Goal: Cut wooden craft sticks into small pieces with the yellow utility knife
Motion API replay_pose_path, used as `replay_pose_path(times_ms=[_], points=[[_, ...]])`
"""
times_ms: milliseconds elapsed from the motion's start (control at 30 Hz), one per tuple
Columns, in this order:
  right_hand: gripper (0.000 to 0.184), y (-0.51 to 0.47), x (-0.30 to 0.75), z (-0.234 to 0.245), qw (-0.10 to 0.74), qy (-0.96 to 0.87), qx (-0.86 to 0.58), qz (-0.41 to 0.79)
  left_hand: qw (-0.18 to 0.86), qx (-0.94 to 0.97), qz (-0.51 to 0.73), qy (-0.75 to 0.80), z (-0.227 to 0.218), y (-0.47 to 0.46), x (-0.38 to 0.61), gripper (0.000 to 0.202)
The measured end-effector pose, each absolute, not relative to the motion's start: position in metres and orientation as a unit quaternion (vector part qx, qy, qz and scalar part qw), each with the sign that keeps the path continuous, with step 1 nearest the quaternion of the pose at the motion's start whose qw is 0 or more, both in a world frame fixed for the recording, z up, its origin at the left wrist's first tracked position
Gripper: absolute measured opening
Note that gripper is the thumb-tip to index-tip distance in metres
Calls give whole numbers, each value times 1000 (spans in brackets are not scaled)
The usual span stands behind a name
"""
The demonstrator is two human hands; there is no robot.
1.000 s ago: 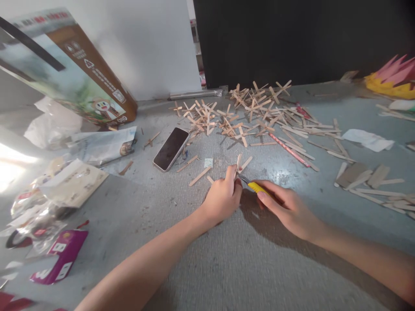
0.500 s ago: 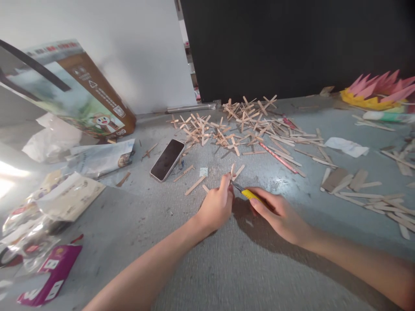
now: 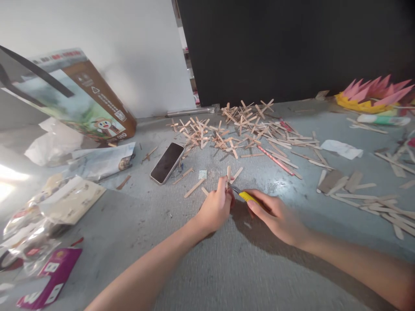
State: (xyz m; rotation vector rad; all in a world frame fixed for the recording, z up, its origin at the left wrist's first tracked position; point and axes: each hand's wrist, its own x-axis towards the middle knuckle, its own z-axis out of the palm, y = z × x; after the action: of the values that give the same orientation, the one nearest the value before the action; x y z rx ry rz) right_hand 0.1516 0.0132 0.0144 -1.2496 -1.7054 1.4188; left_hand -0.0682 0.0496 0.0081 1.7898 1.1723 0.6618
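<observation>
Shift: since the first frame my view has swung slightly right and up; the left hand [image 3: 212,211] and right hand [image 3: 280,218] keep nearly the same pose.
Left grip: clamped on a wooden stick [image 3: 228,172], its end poking up.
Right grip: wrapped around a yellow-handled tool [image 3: 247,197]; I can't tell whether its metal tip touches the stick.
Stick spot: mid-counter [image 3: 155,242], nearer me than the crossed sticks [image 3: 202,137].
Phone [image 3: 167,163]: left of the stick.
</observation>
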Motion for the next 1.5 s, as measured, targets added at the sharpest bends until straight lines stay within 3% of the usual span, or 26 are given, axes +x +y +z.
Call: replay_pose_path(times_ms=[133, 433, 567, 833, 1000, 1500], points=[[40, 11, 156, 11, 338, -617, -437, 561, 477, 642, 348, 490, 5, 55, -66, 28], [40, 10, 151, 22, 330, -619, -459, 546, 529, 520, 460, 488, -1, 60, -66, 32], [40, 12, 150, 18, 366, -588, -475, 543, 527, 533, 445, 491, 1, 58, -66, 32], [39, 15, 148, 15, 341, -592, -466, 563, 537, 546, 412, 493, 0, 58, -65, 36], [51, 14, 148, 11, 366, -563, -461, 581, 539, 567, 396, 481, 2, 57, -65, 41], [47, 16, 148, 10, 353, -585, -459, 568, 564, 604, 340, 448, 8, 50, -67, 39]])
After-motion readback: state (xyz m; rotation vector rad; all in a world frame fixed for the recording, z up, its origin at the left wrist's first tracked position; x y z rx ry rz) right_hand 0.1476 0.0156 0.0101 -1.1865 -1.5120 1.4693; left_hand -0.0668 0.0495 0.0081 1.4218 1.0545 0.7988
